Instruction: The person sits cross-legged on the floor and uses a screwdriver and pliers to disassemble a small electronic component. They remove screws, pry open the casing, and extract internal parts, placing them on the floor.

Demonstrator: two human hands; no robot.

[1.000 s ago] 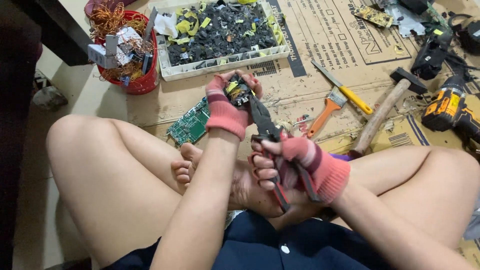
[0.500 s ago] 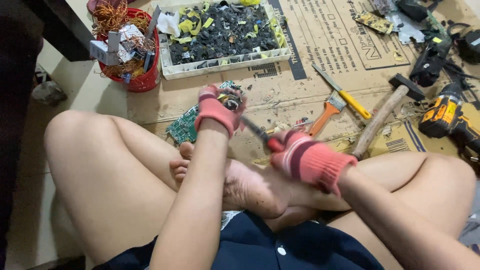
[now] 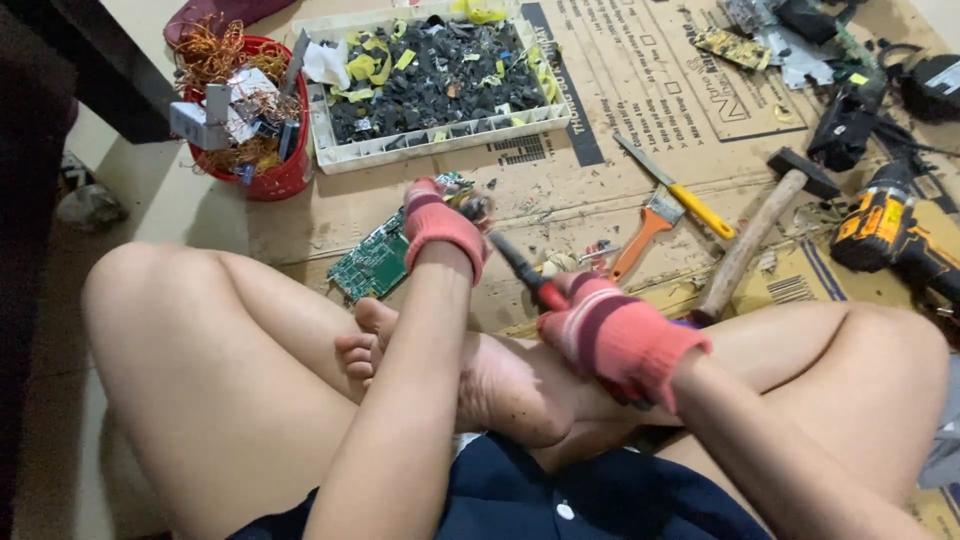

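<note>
1. Head view: left hand (image 3: 437, 222) has its fingers clamped on a small component (image 3: 474, 207), held above the circuit board (image 3: 378, 262).
2. Right hand (image 3: 615, 335) has its fingers clamped on the pliers (image 3: 522, 268), whose tip is at the component.
3. Risk: the pliers may slip off toward the bare foot (image 3: 470, 385).

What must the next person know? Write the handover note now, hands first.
Left hand: gloved, grip shut on a small part, held above the cardboard.
Right hand: gloved, grip shut on pliers, tips at the part.
Circuit board lies beside the left wrist; tray of dark pieces and red bucket of wire scraps sit beyond.
Done: tray holds many pieces.
Left: the part is in hand, in neither tray nor bucket.
</note>
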